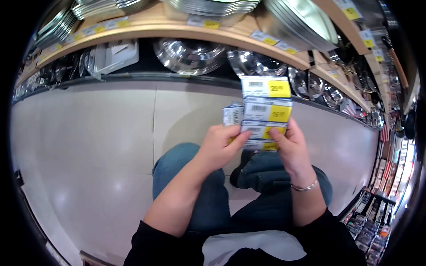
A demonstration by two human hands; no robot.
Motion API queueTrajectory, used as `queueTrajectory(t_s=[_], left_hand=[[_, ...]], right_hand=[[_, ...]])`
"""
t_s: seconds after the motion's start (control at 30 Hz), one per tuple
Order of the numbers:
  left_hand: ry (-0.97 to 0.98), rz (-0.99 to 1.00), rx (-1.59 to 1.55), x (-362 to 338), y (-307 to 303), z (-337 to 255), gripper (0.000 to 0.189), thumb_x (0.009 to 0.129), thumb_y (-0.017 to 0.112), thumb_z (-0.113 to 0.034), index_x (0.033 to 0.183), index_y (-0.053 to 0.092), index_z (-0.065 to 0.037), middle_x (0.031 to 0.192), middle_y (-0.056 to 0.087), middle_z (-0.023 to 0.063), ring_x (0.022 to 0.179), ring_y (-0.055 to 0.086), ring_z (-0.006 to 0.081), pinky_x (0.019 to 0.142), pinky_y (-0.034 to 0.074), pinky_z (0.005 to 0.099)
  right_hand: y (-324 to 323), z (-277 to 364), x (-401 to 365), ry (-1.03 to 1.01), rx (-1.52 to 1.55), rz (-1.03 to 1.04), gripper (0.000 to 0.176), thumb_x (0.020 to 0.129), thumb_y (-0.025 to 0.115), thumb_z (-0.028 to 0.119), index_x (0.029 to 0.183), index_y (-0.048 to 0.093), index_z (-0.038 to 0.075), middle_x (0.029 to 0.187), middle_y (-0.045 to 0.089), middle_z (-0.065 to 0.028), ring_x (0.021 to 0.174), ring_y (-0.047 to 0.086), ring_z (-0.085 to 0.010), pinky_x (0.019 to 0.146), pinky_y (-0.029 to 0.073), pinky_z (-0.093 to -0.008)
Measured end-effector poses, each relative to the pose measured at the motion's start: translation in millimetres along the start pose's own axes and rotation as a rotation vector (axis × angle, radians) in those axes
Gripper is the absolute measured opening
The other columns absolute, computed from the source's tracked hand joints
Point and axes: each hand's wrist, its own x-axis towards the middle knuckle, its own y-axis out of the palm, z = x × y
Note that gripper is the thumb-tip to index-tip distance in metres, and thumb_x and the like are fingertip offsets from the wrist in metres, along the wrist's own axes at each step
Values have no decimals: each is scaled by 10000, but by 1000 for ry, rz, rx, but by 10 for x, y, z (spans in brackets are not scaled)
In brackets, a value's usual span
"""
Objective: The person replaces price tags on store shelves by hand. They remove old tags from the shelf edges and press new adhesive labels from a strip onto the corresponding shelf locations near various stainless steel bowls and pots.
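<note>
A strip of white and yellow price labels (267, 111) hangs between my two hands, its far end pointing toward the shelf. My left hand (221, 144) pinches the strip's left edge, with a folded part of labels (232, 116) standing out beside the thumb. On the right edge, my right hand (290, 144) grips the same strip between thumb and fingers, a bracelet around its wrist. Both hands are above my bent knees. The lowest label is partly covered by the fingers.
A wooden shelf (155, 30) with stacked metal trays (301, 22) and price tags runs across the top. Beneath it lie shiny metal bowls (190, 55) and a white tray (116, 56). Packed shelves line the right side. Pale floor tiles (84, 142) extend below.
</note>
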Motion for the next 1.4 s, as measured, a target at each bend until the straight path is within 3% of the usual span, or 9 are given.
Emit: queueTrajectory(t_s=[0.07,0.17,0.27,0.53,0.8,1.0,1.2,1.4], left_hand=[[24,-21,-40,4,-4,-33,146,790,507,-99,801,571,32,644,568,64,581,504,77,522,398,216],[-5,-105,-192,27,31,25,148,767,538,-115,727,570,24,591,564,86,534,538,122,484,402,248],[-24,-56,-255,34,-20,67,163,773,537,-110,734,570,44,609,575,74,569,530,82,491,402,229],[-120,-35,-452,105,-27,-15,182,770,554,-117,861,591,37,773,604,78,705,551,96,617,437,216],[-72,-97,-612,137,137,39,249,841,459,-172,868,562,52,780,591,65,704,527,86,621,426,215],[-57,-133,-615,57,166,-11,247,843,452,-169,850,559,53,770,591,63,687,524,78,604,421,209],[-69,-249,-363,-50,152,-115,233,829,471,-161,797,572,46,686,591,53,602,524,64,532,418,197],[-36,-249,-356,-100,87,-110,247,831,469,-172,769,570,44,657,586,50,570,522,63,499,407,193]], right_hand=[[-18,75,-1,2,-15,23,257,794,510,46,1037,440,1,956,546,-72,857,524,-120,753,424,-238],[-12,183,4,33,-33,9,250,772,538,29,1000,458,-37,926,556,-99,845,530,-121,743,428,-235],[-35,195,31,12,-23,-17,253,771,541,29,994,459,-57,896,564,-104,816,541,-120,718,437,-223],[-38,145,76,10,-63,-86,211,773,537,25,958,497,-68,861,573,-93,784,544,-112,703,439,-212],[-81,128,12,-49,-41,-137,214,783,521,21,977,496,-65,870,573,-90,787,542,-112,709,433,-209],[-49,109,-78,-78,34,-168,219,795,495,13,999,484,-66,901,571,-104,795,542,-116,720,430,-213],[-8,120,-134,-12,34,-160,302,798,496,34,1077,424,-57,868,585,-102,749,546,-98,629,433,-193],[63,95,-156,35,51,-136,306,805,496,68,1078,421,-47,823,595,-83,695,550,-85,570,428,-189]])
